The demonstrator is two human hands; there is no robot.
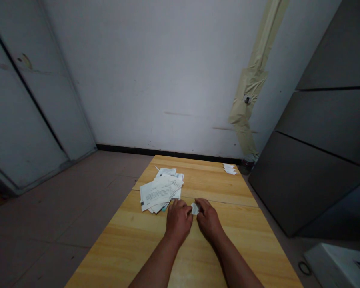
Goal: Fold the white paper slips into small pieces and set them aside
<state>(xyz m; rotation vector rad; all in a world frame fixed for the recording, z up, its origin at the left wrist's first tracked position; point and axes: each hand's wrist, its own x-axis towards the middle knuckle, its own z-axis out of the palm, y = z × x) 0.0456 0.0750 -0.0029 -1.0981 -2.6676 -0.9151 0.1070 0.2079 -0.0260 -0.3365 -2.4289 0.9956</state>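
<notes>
Between my two hands, low over the middle of the wooden table (pixel 195 240), is a small folded piece of paper (pixel 195 209) with printed lines. My left hand (pixel 179 218) is closed, its thumb and fingers pinching the paper's left edge. On the other side my right hand (pixel 207 216) grips the right edge with curled fingers. Just beyond my left hand lies a loose pile of printed paper sheets (pixel 160 193), overlapping at different angles. Several small folded papers (pixel 229 169) rest at the table's far right corner.
A white wall (pixel 168 80) with a black baseboard stands past the table. Tan tape (pixel 249 96) covers a strip of it. Grey cabinets (pixel 324 168) rise at the right, above a white box (pixel 339 264) on the floor. A pale door (pixel 33 100) is at the left.
</notes>
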